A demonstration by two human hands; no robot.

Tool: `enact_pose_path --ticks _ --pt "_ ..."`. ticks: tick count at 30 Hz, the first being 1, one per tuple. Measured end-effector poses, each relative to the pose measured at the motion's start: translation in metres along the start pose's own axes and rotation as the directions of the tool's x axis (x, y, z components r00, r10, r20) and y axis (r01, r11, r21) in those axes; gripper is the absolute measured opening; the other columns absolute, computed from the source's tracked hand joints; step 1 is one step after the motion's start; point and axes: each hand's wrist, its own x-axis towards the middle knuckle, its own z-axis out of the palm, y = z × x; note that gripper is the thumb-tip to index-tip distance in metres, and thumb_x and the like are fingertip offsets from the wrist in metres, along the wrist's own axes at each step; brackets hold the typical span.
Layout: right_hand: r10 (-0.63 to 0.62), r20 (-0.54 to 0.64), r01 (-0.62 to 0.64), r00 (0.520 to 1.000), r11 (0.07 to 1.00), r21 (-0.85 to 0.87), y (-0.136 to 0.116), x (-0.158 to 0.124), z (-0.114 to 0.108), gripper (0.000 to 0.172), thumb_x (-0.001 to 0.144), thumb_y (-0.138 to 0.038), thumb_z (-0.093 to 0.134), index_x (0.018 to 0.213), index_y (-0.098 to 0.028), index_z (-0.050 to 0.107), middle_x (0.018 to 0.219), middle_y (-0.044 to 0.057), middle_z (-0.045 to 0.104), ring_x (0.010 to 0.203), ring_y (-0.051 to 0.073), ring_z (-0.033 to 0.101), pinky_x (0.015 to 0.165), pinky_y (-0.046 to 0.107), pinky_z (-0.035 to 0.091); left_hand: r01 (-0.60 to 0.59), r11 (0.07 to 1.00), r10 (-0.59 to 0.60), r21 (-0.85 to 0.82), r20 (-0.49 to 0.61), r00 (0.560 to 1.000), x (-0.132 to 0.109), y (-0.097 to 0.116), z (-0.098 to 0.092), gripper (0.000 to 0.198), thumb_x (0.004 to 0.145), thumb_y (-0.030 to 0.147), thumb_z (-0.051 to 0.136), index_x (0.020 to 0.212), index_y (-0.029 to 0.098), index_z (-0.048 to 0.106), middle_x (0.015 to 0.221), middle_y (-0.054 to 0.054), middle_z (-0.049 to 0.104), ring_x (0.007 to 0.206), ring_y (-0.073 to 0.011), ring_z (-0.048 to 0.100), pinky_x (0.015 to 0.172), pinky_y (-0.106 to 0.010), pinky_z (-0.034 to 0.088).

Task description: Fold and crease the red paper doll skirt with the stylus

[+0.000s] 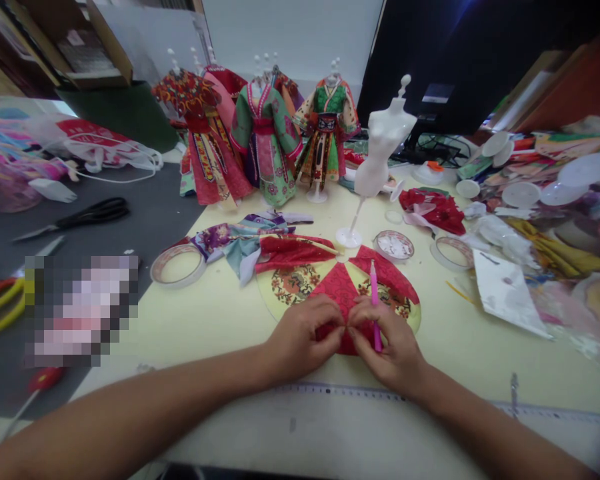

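A round, paneled doll skirt (pixel 335 283) in red and yellow patterned fabric lies spread on the pale table. At its near edge my left hand (pixel 307 337) pinches the red cloth between thumb and fingers. Close beside it, almost touching, my right hand (pixel 393 343) pinches the same edge. A slim pink pen-like tool (pixel 374 287) is tucked in my right hand, pointing away from me. Whatever small detail lies between my fingertips is hidden. Behind the skirt stands a bare white mini mannequin (pixel 385 143).
Dressed mini mannequins (pixel 267 147) stand at the back. Tape rolls (pixel 179 265) and folded doll clothes (pixel 240 240) lie around the skirt. Black scissors (pixel 93 213) and yellow-handled scissors (pixel 10 300) rest on the left. Fabric scraps (pixel 555 200) pile up on the right.
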Motion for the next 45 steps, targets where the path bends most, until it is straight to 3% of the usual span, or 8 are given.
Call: enact_pose_path --ticks 5,10,13,19,26,29,37,45 --pt "0.145 0.033 -0.148 0.989 0.980 0.132 -0.004 0.000 0.000 0.014 0.077 -0.012 0.051 0.084 -0.022 0.046 0.081 0.002 0.054 0.077 0.016 0.054 0.073 0.032 0.046 0.066 0.997 -0.065 -0.044 0.027 0.998 0.000 0.004 0.000 0.010 0.072 0.008 0.049 0.068 0.013 0.056 0.067 -0.002 0.057 0.063 -0.0104 0.051 0.059 -0.021 0.040" --pt "0.304 0.111 -0.324 0.946 0.892 0.316 -0.008 0.004 -0.004 0.013 0.078 -0.016 0.053 0.082 -0.023 0.043 0.076 0.000 0.054 0.070 0.014 0.055 0.064 0.027 0.046 0.206 0.960 -0.197 -0.189 0.064 0.978 0.001 0.009 0.000 0.008 0.071 0.011 0.049 0.065 0.013 0.055 0.064 -0.001 0.056 0.061 -0.0103 0.050 0.058 -0.021 0.039" --pt "0.326 0.153 -0.360 0.933 0.833 0.420 -0.011 0.007 -0.007 0.014 0.078 -0.018 0.055 0.082 -0.022 0.042 0.074 0.000 0.054 0.070 0.014 0.055 0.064 0.027 0.046 0.309 0.911 -0.293 -0.272 0.101 0.951 0.002 0.011 -0.001 0.007 0.070 0.012 0.050 0.065 0.013 0.055 0.061 0.000 0.054 0.059 -0.0095 0.049 0.056 -0.021 0.038" --pt "0.240 0.091 -0.254 0.966 0.833 0.492 -0.018 0.009 -0.010 0.017 0.080 -0.016 0.055 0.082 -0.023 0.040 0.073 -0.001 0.055 0.072 0.013 0.054 0.068 0.028 0.047 0.487 0.708 -0.522 -0.511 0.086 0.849 0.009 0.010 -0.010 0.008 0.076 0.022 0.052 0.072 0.014 0.053 0.062 0.002 0.056 0.050 -0.0067 0.048 0.047 -0.018 0.037" --pt "0.321 0.038 -0.305 0.946 0.851 0.428 -0.007 0.008 -0.007 0.014 0.080 -0.022 0.058 0.082 -0.021 0.044 0.080 0.002 0.059 0.075 0.015 0.058 0.073 0.033 0.048 0.519 0.495 -0.564 -0.697 0.196 0.802 0.008 0.011 -0.008 0.021 0.073 0.030 0.063 0.081 0.015 0.052 0.066 0.002 0.061 0.045 -0.0036 0.046 0.045 -0.016 0.035" --pt "0.341 0.013 -0.319 0.940 0.862 0.394 -0.005 0.008 -0.007 0.014 0.079 -0.022 0.059 0.082 -0.021 0.046 0.080 0.002 0.060 0.075 0.015 0.058 0.073 0.033 0.048 0.506 0.548 -0.583 -0.666 0.130 0.802 0.006 0.010 -0.007 0.020 0.068 0.025 0.067 0.079 0.015 0.053 0.067 0.003 0.059 0.050 -0.0047 0.049 0.049 -0.017 0.038" --pt "0.321 0.014 -0.300 0.947 0.865 0.403 -0.007 0.009 -0.006 0.011 0.080 -0.020 0.057 0.085 -0.021 0.047 0.084 0.002 0.064 0.080 0.014 0.062 0.075 0.030 0.051 0.271 0.896 -0.330 -0.351 -0.120 0.936 -0.001 0.008 -0.004 0.011 0.073 0.016 0.059 0.084 0.015 0.058 0.081 -0.005 0.063 0.065 -0.0105 0.055 0.057 -0.021 0.043" --pt "0.328 0.046 -0.311 0.944 0.831 0.462 -0.010 0.007 -0.004 0.011 0.080 -0.021 0.058 0.086 -0.021 0.049 0.088 0.004 0.065 0.084 0.015 0.063 0.077 0.030 0.053 0.143 0.988 -0.152 -0.061 -0.184 0.971 -0.004 0.004 -0.005 0.009 0.076 0.015 0.057 0.085 0.016 0.058 0.076 -0.002 0.062 0.058 -0.0084 0.052 0.053 -0.019 0.042"
